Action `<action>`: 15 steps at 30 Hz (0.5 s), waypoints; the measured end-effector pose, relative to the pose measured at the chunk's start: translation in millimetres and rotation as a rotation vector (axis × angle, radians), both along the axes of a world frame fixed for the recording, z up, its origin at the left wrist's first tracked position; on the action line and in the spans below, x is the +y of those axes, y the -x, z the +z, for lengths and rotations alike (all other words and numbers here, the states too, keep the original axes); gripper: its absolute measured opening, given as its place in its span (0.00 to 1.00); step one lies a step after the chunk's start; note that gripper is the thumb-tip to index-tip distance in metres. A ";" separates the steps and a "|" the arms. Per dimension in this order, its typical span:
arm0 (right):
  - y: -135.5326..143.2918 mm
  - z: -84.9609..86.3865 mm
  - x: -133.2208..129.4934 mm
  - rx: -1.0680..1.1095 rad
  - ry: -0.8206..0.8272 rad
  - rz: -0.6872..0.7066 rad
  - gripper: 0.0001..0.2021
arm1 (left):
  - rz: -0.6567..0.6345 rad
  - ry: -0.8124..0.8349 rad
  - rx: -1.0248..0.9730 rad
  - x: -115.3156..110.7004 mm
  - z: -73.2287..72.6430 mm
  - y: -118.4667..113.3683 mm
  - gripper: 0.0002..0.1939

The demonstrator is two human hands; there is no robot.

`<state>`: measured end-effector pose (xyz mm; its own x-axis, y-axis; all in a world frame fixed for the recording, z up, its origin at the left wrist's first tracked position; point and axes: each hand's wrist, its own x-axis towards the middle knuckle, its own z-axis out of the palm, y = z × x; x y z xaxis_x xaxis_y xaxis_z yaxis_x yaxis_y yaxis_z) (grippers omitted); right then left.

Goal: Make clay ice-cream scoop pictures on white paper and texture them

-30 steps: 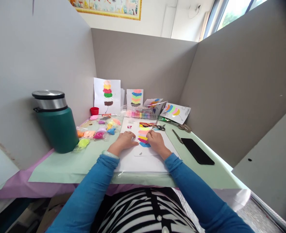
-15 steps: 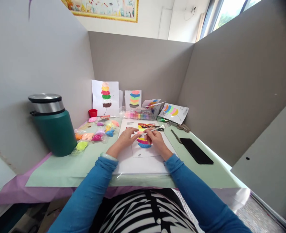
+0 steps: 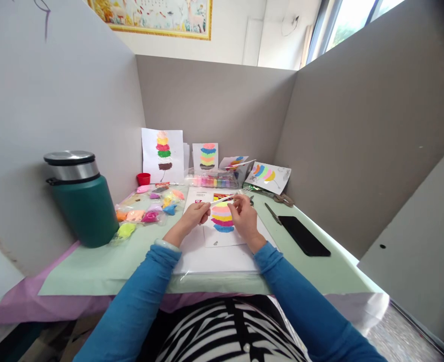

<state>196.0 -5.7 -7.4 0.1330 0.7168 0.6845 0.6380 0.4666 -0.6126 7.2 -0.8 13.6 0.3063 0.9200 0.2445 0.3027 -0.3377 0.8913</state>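
A pale fork (image 3: 222, 199) lies slantwise above the paper, its tines pointing up and to the right. My left hand (image 3: 196, 215) is closed on the handle's end. Near the tines, my right hand (image 3: 244, 217) grips the fork with bent fingers. Beneath both hands is a white sheet (image 3: 211, 240) bearing stacked clay bands, with blue (image 3: 224, 229) lowest, then magenta, yellow and pink. The right hand covers part of the sheet's right side. Behind the hands, a printed paper (image 3: 196, 193) and a colourful packet are partly hidden.
A green flask (image 3: 84, 206) stands at the left, near bagged coloured clay (image 3: 151, 216) and a red cup (image 3: 144, 178). Finished pictures (image 3: 162, 156) lean along the back, behind a clay pack (image 3: 214, 179). On the right lie a black phone (image 3: 304, 236) and a pen-like tool (image 3: 272, 213).
My left hand has drawn back and closed on the fork's handle end. My right hand has slid toward the tines, and more of the clay bands shows between the hands.
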 end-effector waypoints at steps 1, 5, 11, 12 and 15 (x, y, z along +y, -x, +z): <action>0.6 0.2 -0.9 -0.098 0.000 -0.011 0.19 | -0.038 0.004 0.001 -3.0 1.8 -0.3 0.22; 1.3 0.5 0.2 -0.291 -0.009 -0.072 0.17 | -0.180 0.005 0.063 -15.5 10.4 -3.3 0.25; -19.7 0.2 13.8 0.085 0.028 -0.125 0.23 | 0.088 -0.211 0.439 -4.1 -2.1 -1.9 0.26; -24.4 0.6 16.1 0.151 0.033 -0.124 0.25 | 0.150 -0.275 0.557 -0.8 -6.8 -0.6 0.25; -35.2 2.5 21.6 0.304 0.024 -0.056 0.28 | 0.130 -0.221 0.837 4.9 -17.9 3.0 0.36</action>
<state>231.2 15.9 -4.9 0.3685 0.7182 0.5902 0.4484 0.4189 -0.7896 4.2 4.2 -4.3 0.3608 0.9182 0.1634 0.8763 -0.3938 0.2776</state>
